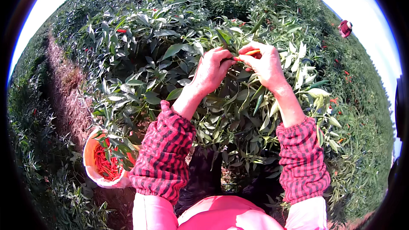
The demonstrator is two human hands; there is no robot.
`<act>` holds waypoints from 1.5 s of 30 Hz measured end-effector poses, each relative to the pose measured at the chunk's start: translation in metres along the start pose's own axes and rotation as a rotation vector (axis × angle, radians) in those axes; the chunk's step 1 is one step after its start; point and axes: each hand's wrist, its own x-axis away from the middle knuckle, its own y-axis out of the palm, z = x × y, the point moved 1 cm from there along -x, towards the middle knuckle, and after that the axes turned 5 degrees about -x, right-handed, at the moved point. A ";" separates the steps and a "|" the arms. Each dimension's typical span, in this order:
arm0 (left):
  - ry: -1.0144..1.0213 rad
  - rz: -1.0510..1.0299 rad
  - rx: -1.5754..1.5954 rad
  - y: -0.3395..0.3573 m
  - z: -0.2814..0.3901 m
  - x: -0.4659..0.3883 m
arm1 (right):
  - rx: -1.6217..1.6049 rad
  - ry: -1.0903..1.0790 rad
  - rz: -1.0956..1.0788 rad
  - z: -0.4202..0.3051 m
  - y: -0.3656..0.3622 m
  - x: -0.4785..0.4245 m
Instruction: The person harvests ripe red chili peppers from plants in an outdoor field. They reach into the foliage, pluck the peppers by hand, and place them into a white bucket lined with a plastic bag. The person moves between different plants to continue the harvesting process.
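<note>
My left hand [211,67] and my right hand [264,64] meet over the top of a leafy chili pepper plant [223,111]. A red chili pepper [236,58] shows between the fingertips of both hands, and each hand pinches at it. An orange chili pepper [252,52] lies within the curled fingers of my right hand. Green chilies hang nearby, one green chili [258,103] below my right wrist. The stems at my fingertips are hidden by fingers and leaves.
A white-rimmed bucket [104,183] with many red chilies [107,164] stands at the lower left, partly under leaves. A bare dirt furrow [68,92] runs along the left. Dense pepper rows surround me. Another person [345,28] is far off at the upper right.
</note>
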 end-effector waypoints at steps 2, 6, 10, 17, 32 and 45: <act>0.026 -0.064 0.052 0.009 0.001 -0.001 | 0.094 -0.176 -0.014 0.011 -0.007 0.007; 0.017 -0.149 -0.054 0.011 -0.001 0.001 | 0.532 -0.446 -0.029 -0.027 0.011 0.031; -0.351 0.128 0.168 -0.010 0.001 0.016 | 0.441 -0.640 0.053 -0.051 0.046 0.036; -0.051 0.465 -0.169 0.005 0.052 0.070 | -0.173 -0.991 -0.153 -0.120 0.138 0.088; -0.052 -0.034 0.176 0.000 0.053 0.026 | 0.180 -0.312 -0.132 0.023 0.031 0.225; 0.055 -0.507 -0.384 0.098 0.039 0.033 | -0.094 -0.236 0.278 0.090 -0.026 0.178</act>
